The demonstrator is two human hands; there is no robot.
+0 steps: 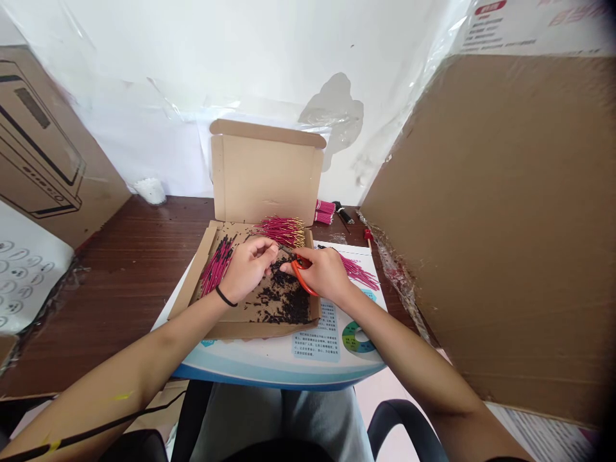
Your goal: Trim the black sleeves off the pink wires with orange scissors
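My right hand (323, 273) is closed around an orange-handled hand tool (303, 281), like scissors or pliers; its dark tip points left toward my left hand. My left hand (253, 264) is pinched right beside that tip, and what lies between its fingers is too small to make out. Both hands are over a shallow cardboard box (192, 282) with its lid raised. Black scraps (289, 305) litter the box floor. Left of my left hand lies a bundle of magenta wires with black ends (217, 264). Magenta wires with gold-coloured tips (282, 230) fill the far side.
Loose magenta wires (359, 271) lie right of the box on a printed sheet (269, 356). Tied magenta bundles (324, 212) and a black bundle (343, 213) sit behind. A white roll (151, 191) stands back left. Large cardboard (505, 224) walls off the right.
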